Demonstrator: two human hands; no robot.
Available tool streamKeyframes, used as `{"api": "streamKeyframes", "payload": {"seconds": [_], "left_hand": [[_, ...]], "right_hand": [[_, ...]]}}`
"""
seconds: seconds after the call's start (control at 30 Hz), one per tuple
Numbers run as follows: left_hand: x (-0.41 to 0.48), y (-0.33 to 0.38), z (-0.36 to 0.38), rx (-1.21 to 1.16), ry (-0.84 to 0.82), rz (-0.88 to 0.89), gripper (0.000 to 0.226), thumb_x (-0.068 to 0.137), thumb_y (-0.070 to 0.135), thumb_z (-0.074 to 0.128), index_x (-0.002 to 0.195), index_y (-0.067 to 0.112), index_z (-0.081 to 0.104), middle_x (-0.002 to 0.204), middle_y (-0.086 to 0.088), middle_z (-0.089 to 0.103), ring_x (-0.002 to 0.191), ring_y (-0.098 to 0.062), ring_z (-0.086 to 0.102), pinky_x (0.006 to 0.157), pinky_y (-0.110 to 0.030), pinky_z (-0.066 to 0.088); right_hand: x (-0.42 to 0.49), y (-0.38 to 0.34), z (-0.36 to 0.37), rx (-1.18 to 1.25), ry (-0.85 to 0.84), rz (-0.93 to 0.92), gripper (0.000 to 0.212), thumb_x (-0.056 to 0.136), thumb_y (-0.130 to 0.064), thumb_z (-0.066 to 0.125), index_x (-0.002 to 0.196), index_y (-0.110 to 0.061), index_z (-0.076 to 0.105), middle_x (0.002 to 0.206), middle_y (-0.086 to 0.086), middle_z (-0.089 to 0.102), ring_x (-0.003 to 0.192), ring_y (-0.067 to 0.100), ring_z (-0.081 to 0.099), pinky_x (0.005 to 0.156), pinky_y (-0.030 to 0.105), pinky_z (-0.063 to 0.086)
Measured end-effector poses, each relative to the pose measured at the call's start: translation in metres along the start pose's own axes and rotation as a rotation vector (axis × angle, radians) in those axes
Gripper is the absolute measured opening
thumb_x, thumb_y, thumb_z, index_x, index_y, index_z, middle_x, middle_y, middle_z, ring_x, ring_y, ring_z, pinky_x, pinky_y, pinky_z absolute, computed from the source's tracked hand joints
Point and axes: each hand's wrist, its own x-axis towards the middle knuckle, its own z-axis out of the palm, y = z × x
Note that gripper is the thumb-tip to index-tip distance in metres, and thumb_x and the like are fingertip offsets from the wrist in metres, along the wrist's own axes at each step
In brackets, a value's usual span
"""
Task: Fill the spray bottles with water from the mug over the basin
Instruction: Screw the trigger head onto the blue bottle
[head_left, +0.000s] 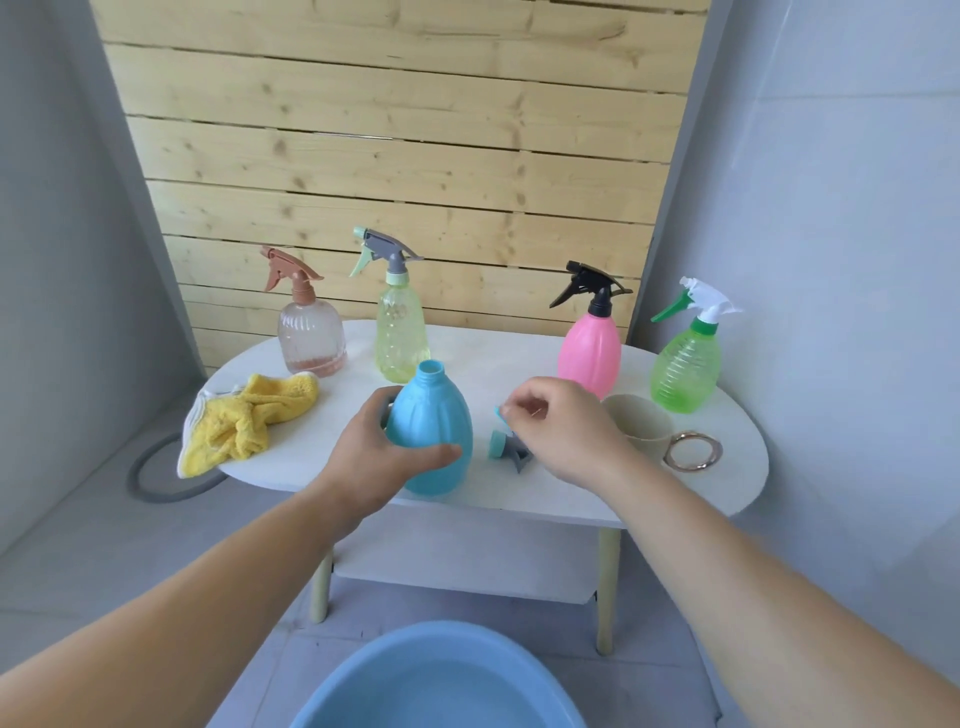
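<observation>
On the white table (519, 499) stands a blue spray bottle (434, 415) with its neck uncapped, and my left hand (374, 457) grips its body from the left. Just right of it, my right hand (561, 426) pinches the bottle's teal and grey spray head (506, 449) low over the tabletop. A beige mug (641, 423) with a gold ring handle sits right behind that hand. Below me, on the floor, is a blue basin (436, 686) holding water.
Along the table's back stand a clear bottle with a brown head (310, 338), a yellow-green bottle (401, 338), a pink bottle with a black head (589, 353) and a green bottle (685, 366). A yellow cloth (249, 421) hangs over the left edge. A grey hose (150, 478) lies on the floor.
</observation>
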Motion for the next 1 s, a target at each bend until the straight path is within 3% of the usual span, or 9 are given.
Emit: {"api": "streamKeyframes", "payload": {"seconds": [0.07, 0.13, 0.2, 0.3, 0.43, 0.63, 0.77, 0.9, 1.0], "left_hand": [[0.002, -0.002, -0.004, 0.008, 0.009, 0.004, 0.083, 0.046, 0.045, 0.093, 0.120, 0.038, 0.056, 0.111, 0.006, 0.068, 0.100, -0.015, 0.070, 0.088, -0.043, 0.060], [0.005, -0.005, -0.007, 0.016, 0.018, 0.006, 0.086, 0.043, 0.049, 0.091, 0.121, 0.038, 0.056, 0.111, 0.007, 0.068, 0.100, -0.015, 0.070, 0.089, -0.045, 0.060], [0.007, -0.008, -0.009, 0.019, 0.019, 0.004, 0.087, 0.044, 0.049, 0.091, 0.122, 0.039, 0.056, 0.112, 0.007, 0.067, 0.101, -0.015, 0.069, 0.089, -0.046, 0.060], [0.010, -0.012, -0.010, 0.024, 0.016, -0.002, 0.085, 0.046, 0.047, 0.092, 0.123, 0.040, 0.056, 0.112, 0.009, 0.067, 0.100, -0.013, 0.069, 0.089, -0.044, 0.060], [0.012, -0.013, -0.007, 0.057, -0.003, 0.010, 0.085, 0.047, 0.050, 0.091, 0.123, 0.041, 0.055, 0.112, 0.010, 0.066, 0.100, -0.011, 0.068, 0.087, -0.041, 0.061], [0.013, -0.014, -0.005, 0.055, 0.005, 0.019, 0.082, 0.051, 0.045, 0.092, 0.124, 0.040, 0.054, 0.113, 0.009, 0.065, 0.101, -0.011, 0.067, 0.087, -0.039, 0.060], [0.014, -0.016, -0.004, 0.047, 0.022, 0.020, 0.083, 0.052, 0.045, 0.091, 0.126, 0.038, 0.054, 0.113, 0.010, 0.065, 0.101, -0.010, 0.066, 0.086, -0.038, 0.060], [0.016, -0.018, -0.004, 0.041, 0.041, 0.020, 0.083, 0.054, 0.045, 0.091, 0.127, 0.038, 0.053, 0.113, 0.010, 0.065, 0.102, -0.011, 0.066, 0.086, -0.039, 0.060], [0.020, -0.019, -0.004, 0.024, 0.047, 0.015, 0.083, 0.056, 0.044, 0.092, 0.129, 0.037, 0.053, 0.114, 0.011, 0.065, 0.103, -0.012, 0.065, 0.087, -0.039, 0.059]], "right_hand": [[0.009, 0.012, 0.020, -0.126, -0.013, 0.025, 0.016, 0.091, -0.041, 0.059, 0.096, -0.028, 0.067, 0.103, 0.000, 0.062, 0.092, 0.019, 0.059, 0.073, 0.030, 0.046], [0.015, 0.021, 0.034, -0.274, -0.036, 0.071, 0.031, 0.091, -0.046, 0.057, 0.115, -0.029, 0.065, 0.118, 0.003, 0.052, 0.112, 0.024, 0.049, 0.089, 0.034, 0.044], [0.019, 0.026, 0.042, -0.367, -0.053, 0.129, 0.042, 0.091, -0.052, 0.053, 0.126, -0.031, 0.059, 0.125, 0.005, 0.046, 0.121, 0.029, 0.041, 0.098, 0.038, 0.041], [0.024, 0.033, 0.050, -0.399, -0.068, 0.200, 0.034, 0.090, -0.055, 0.051, 0.112, -0.032, 0.062, 0.115, 0.006, 0.046, 0.114, 0.033, 0.041, 0.093, 0.038, 0.041], [0.033, 0.045, 0.056, -0.372, -0.044, 0.199, 0.023, 0.085, -0.057, 0.054, 0.088, -0.035, 0.060, 0.105, 0.003, 0.060, 0.106, 0.034, 0.046, 0.081, 0.037, 0.037], [0.037, 0.039, 0.055, -0.279, 0.013, 0.210, 0.023, 0.092, -0.048, 0.057, 0.102, -0.028, 0.063, 0.110, 0.005, 0.043, 0.099, 0.036, 0.049, 0.083, 0.036, 0.041], [0.042, 0.032, 0.053, -0.109, 0.089, 0.110, 0.020, 0.095, -0.036, 0.059, 0.104, -0.019, 0.061, 0.108, 0.007, 0.046, 0.077, 0.014, 0.053, 0.070, 0.028, 0.037], [0.042, 0.025, 0.049, 0.162, 0.149, 0.145, 0.018, 0.093, -0.032, 0.063, 0.095, -0.014, 0.063, 0.088, 0.004, 0.061, 0.072, 0.019, 0.059, 0.062, 0.027, 0.044], [0.045, 0.011, 0.031, 0.243, 0.227, 0.078, 0.023, 0.092, -0.028, 0.064, 0.091, -0.005, 0.064, 0.075, 0.000, 0.051, 0.070, 0.016, 0.056, 0.065, 0.028, 0.041]]}}
